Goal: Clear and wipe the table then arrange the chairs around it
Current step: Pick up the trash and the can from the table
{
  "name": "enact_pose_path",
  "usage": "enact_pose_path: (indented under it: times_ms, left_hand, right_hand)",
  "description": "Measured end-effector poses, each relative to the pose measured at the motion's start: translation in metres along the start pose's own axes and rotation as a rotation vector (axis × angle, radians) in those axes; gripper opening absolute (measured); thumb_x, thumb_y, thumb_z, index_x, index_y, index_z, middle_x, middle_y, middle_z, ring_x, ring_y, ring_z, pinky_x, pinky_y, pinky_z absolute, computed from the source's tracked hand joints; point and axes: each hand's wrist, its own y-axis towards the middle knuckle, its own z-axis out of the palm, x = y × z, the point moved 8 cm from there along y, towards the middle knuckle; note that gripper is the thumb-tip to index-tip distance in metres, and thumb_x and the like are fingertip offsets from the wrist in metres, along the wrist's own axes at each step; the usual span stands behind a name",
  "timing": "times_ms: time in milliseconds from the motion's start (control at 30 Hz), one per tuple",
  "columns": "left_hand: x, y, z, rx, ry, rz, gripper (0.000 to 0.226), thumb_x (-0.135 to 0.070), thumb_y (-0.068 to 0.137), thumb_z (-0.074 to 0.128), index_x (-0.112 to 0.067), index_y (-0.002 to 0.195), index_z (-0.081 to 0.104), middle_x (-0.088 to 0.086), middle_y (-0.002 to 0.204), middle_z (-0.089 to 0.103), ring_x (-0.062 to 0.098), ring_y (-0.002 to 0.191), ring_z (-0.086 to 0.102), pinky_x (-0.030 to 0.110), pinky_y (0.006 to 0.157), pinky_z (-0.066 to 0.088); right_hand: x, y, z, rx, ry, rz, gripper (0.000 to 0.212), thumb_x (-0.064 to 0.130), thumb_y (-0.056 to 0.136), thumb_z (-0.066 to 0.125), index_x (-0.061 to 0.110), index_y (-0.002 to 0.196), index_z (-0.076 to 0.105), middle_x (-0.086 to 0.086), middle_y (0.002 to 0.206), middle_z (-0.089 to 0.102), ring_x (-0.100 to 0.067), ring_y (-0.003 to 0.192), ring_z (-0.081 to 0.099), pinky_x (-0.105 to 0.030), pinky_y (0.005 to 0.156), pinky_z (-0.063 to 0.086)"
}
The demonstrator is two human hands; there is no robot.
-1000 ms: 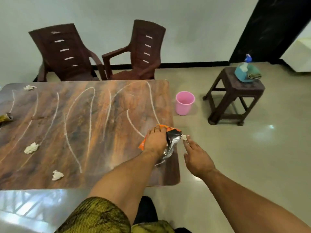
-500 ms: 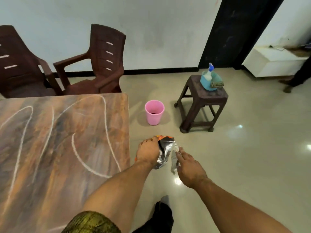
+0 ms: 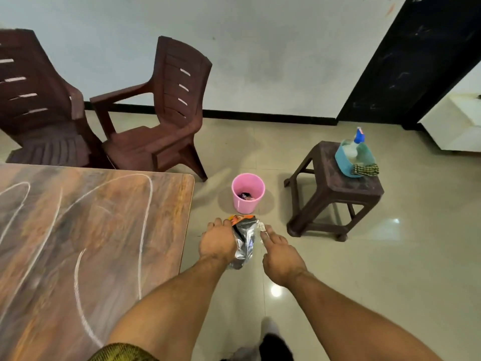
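Note:
My left hand (image 3: 218, 242) grips a crumpled orange and silver snack wrapper (image 3: 244, 241) over the floor, just right of the table's corner. My right hand (image 3: 279, 252) pinches the wrapper's right edge with thumb and forefinger. A pink bin (image 3: 247, 193) stands on the floor right beyond the wrapper, with some dark trash inside. The wooden table (image 3: 86, 243) at the left carries white chalk-like lines. Two brown plastic chairs (image 3: 156, 118) stand behind it by the wall.
A brown stool (image 3: 335, 194) at the right holds a blue tub with a spray bottle (image 3: 356, 144) and a checked cloth (image 3: 365, 169). A black door frame (image 3: 416, 61) rises behind it. Open tiled floor lies at the right.
The view has swung right and closer to the bin. Both hands have carried the wrapper off the table's corner to above the floor near the pink bin.

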Motion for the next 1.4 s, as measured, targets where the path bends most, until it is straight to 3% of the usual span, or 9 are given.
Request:
enact_pose_path:
  times_ms: [233, 500, 767, 1033, 1100, 1167, 1267, 1333, 1400]
  left_hand:
    - [-0.008, 0.119, -0.004, 0.045, -0.048, -0.101, 0.042, -0.014, 0.096, 0.052, -0.007, 0.137, 0.044, 0.013, 0.135, 0.044, 0.032, 0.121, 0.051, 0.041, 0.098, 0.045]
    - [-0.036, 0.312, 0.028, 0.179, -0.035, -0.215, 0.041, -0.005, 0.095, 0.042, -0.008, 0.136, 0.043, 0.011, 0.137, 0.041, 0.029, 0.120, 0.053, 0.039, 0.096, 0.049]
    - [-0.023, 0.492, 0.101, 0.208, -0.015, -0.324, 0.043, -0.007, 0.089, 0.050, -0.008, 0.132, 0.046, 0.010, 0.130, 0.043, 0.028, 0.112, 0.057, 0.037, 0.096, 0.050]
    - [-0.003, 0.565, 0.177, 0.253, -0.048, -0.372, 0.057, -0.033, 0.085, 0.075, -0.008, 0.129, 0.048, 0.008, 0.124, 0.046, 0.029, 0.109, 0.060, 0.038, 0.090, 0.050]
    - [-0.005, 0.570, 0.191, 0.291, -0.033, -0.359, 0.059, -0.032, 0.085, 0.077, -0.008, 0.130, 0.048, 0.008, 0.125, 0.047, 0.027, 0.110, 0.060, 0.035, 0.093, 0.049]
    - [-0.008, 0.571, 0.202, 0.335, -0.044, -0.373, 0.055, -0.025, 0.087, 0.074, -0.007, 0.132, 0.047, 0.009, 0.127, 0.047, 0.028, 0.112, 0.059, 0.035, 0.095, 0.047]
    - [-0.013, 0.570, 0.212, 0.362, -0.144, -0.424, 0.051, -0.017, 0.084, 0.073, -0.004, 0.127, 0.050, 0.013, 0.125, 0.050, 0.034, 0.107, 0.061, 0.040, 0.092, 0.048]
    - [-0.019, 0.574, 0.217, 0.329, -0.240, -0.433, 0.032, -0.011, 0.091, 0.060, -0.002, 0.121, 0.055, 0.015, 0.119, 0.056, 0.036, 0.107, 0.060, 0.041, 0.091, 0.048]
    - [-0.022, 0.577, 0.223, 0.297, -0.333, -0.461, 0.023, -0.011, 0.098, 0.048, -0.002, 0.116, 0.060, 0.016, 0.113, 0.062, 0.034, 0.103, 0.061, 0.042, 0.087, 0.049]
  right_hand:
    - [-0.044, 0.131, -0.025, 0.018, 0.026, -0.047, 0.085, 0.013, 0.087, 0.047, 0.019, 0.160, 0.005, 0.004, 0.168, -0.007, -0.022, 0.148, 0.019, -0.039, 0.114, 0.036]
    - [-0.126, 0.330, -0.019, 0.135, 0.136, -0.035, 0.084, 0.015, 0.088, 0.051, 0.022, 0.160, 0.009, 0.006, 0.168, -0.003, -0.020, 0.147, 0.022, -0.036, 0.112, 0.037]
    - [-0.203, 0.535, 0.051, 0.231, 0.249, 0.035, 0.087, 0.001, 0.080, 0.052, 0.026, 0.157, 0.019, 0.009, 0.168, -0.003, -0.024, 0.140, 0.030, -0.042, 0.103, 0.045]
    - [-0.229, 0.636, 0.144, 0.305, 0.296, -0.025, 0.087, -0.001, 0.087, 0.045, 0.034, 0.160, 0.012, 0.005, 0.168, -0.008, -0.027, 0.153, 0.012, -0.045, 0.115, 0.036]
    - [-0.235, 0.642, 0.149, 0.219, 0.459, 0.038, 0.072, 0.007, 0.096, 0.045, 0.033, 0.158, 0.022, 0.002, 0.168, 0.008, -0.027, 0.149, 0.027, -0.041, 0.112, 0.040]
    - [-0.240, 0.634, 0.147, 0.157, 0.740, 0.165, 0.054, 0.026, 0.103, 0.049, 0.032, 0.154, 0.032, 0.002, 0.156, 0.041, -0.021, 0.132, 0.050, -0.030, 0.099, 0.046]
    - [-0.230, 0.615, 0.154, 0.355, 1.040, 0.289, 0.065, 0.049, 0.096, 0.060, 0.041, 0.152, 0.029, 0.015, 0.124, 0.059, 0.006, 0.099, 0.059, -0.006, 0.073, 0.042]
    - [-0.223, 0.607, 0.156, 0.445, 1.074, 0.251, 0.074, 0.051, 0.088, 0.070, 0.044, 0.149, 0.029, 0.021, 0.117, 0.062, 0.009, 0.093, 0.060, -0.007, 0.070, 0.046]
    - [-0.227, 0.606, 0.163, 0.424, 1.018, 0.273, 0.060, 0.039, 0.089, 0.071, 0.034, 0.140, 0.040, 0.012, 0.111, 0.068, -0.001, 0.090, 0.067, -0.017, 0.069, 0.055]
